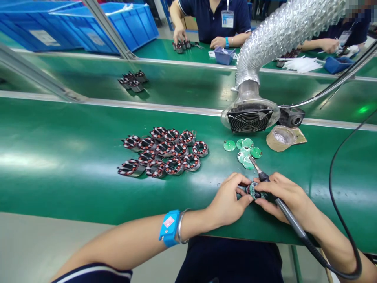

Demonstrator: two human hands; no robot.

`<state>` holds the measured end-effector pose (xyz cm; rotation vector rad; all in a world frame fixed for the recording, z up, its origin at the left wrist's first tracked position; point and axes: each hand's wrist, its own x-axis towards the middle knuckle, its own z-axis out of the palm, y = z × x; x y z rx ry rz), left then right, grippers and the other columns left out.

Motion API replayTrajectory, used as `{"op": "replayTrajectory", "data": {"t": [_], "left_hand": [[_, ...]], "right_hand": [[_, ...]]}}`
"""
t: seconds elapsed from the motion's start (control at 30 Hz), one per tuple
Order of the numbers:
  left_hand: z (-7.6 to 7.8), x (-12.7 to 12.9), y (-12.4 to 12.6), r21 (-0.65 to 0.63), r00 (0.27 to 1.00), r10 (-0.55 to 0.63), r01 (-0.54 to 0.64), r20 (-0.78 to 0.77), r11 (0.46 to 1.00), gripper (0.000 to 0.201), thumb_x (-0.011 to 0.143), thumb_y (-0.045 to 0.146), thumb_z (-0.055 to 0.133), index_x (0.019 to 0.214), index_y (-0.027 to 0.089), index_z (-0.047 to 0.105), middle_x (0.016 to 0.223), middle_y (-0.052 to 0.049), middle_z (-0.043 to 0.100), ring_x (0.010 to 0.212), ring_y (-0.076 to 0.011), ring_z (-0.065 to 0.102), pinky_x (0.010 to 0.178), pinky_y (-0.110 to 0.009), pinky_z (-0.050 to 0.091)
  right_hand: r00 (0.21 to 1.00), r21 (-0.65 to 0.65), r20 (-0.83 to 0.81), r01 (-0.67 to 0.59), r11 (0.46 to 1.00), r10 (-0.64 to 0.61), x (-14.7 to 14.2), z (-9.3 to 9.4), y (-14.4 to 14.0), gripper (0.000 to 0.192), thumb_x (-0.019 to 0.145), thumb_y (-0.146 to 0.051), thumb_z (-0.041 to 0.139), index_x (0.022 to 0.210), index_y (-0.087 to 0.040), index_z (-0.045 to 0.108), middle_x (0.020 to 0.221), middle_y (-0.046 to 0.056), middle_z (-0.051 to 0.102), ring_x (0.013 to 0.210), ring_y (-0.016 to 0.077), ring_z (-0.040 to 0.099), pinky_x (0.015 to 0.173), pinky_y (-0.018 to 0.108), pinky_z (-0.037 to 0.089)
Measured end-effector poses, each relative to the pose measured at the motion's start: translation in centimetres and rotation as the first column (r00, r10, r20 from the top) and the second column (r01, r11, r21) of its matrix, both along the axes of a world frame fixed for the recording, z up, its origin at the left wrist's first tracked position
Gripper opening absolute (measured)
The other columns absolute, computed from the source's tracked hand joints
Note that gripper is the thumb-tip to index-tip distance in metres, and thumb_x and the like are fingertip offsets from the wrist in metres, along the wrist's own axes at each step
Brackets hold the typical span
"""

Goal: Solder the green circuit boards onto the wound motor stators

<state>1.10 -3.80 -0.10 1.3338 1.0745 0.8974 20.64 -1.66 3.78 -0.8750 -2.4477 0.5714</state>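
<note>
My left hand [228,200] pinches a small wound stator with a green round board on it [255,190], held against the green bench. My right hand [284,196] touches the same part while a soldering iron [290,218] lies across its fingers, tip pointing up and away toward several loose green round boards [246,152]. A blue wrist strap [169,228] sits on my left wrist. A cluster of several copper-wound stators [165,151] lies left of my hands.
A fume extractor fan [249,118] with a silver flexible duct [279,35] stands behind the boards. A brown solder-tip cleaner pad [283,137] lies at its right. More stators [133,80] ride the far belt. Other people work opposite, by blue bins [88,23].
</note>
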Motion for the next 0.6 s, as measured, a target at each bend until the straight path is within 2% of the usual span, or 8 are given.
{"op": "replayTrajectory", "data": {"t": [0.17, 0.33, 0.47, 0.6], "left_hand": [[-0.3, 0.1, -0.2, 0.034, 1.0, 0.023, -0.023, -0.006, 0.999, 0.026, 0.075, 0.002, 0.061, 0.097, 0.016, 0.059, 0.101, -0.004, 0.055, 0.088, -0.014, 0.06, 0.076, -0.028, 0.057], [-0.3, -0.1, 0.3, 0.05, 1.0, 0.015, -0.014, -0.021, 0.999, 0.024, 0.074, 0.006, 0.067, 0.095, 0.015, 0.061, 0.099, -0.004, 0.056, 0.085, -0.0136, 0.06, 0.076, -0.029, 0.058], [-0.5, -0.4, 0.6, 0.123, 0.999, -0.02, 0.024, -0.03, 0.992, 0.022, 0.077, 0.009, 0.066, 0.097, 0.017, 0.061, 0.1, -0.004, 0.057, 0.087, -0.014, 0.06, 0.076, -0.029, 0.059], [-0.5, -0.8, 0.5, 0.237, 0.992, -0.054, 0.08, -0.114, 0.968, 0.025, 0.079, 0.013, 0.064, 0.103, 0.017, 0.057, 0.103, -0.006, 0.055, 0.087, -0.0146, 0.06, 0.074, -0.029, 0.059]], "right_hand": [[0.999, -0.029, -0.033, 0.034, 0.999, -0.035, 0.3, -0.7, 0.2, 0.025, 0.087, -0.022, 0.064, 0.111, -0.021, 0.058, 0.078, 0.003, 0.064, 0.073, 0.0173, 0.055, 0.064, 0.03, 0.051], [0.998, -0.056, -0.058, 0.029, 0.998, -0.032, 1.0, -1.7, -0.1, 0.033, 0.083, -0.022, 0.069, 0.114, -0.023, 0.058, 0.098, 0.007, 0.071, 0.084, 0.02, 0.061, 0.073, 0.035, 0.056], [0.989, -0.076, -0.095, 0.107, 0.991, -0.114, 1.1, -2.3, -0.5, 0.036, 0.083, -0.024, 0.069, 0.117, -0.026, 0.058, 0.113, 0.009, 0.069, 0.094, 0.0213, 0.063, 0.08, 0.038, 0.057], [0.976, -0.135, -0.136, 0.149, 0.979, -0.168, 1.0, -2.8, -0.5, 0.039, 0.082, -0.029, 0.072, 0.119, -0.027, 0.058, 0.114, 0.008, 0.069, 0.095, 0.0209, 0.066, 0.083, 0.037, 0.057]]}}
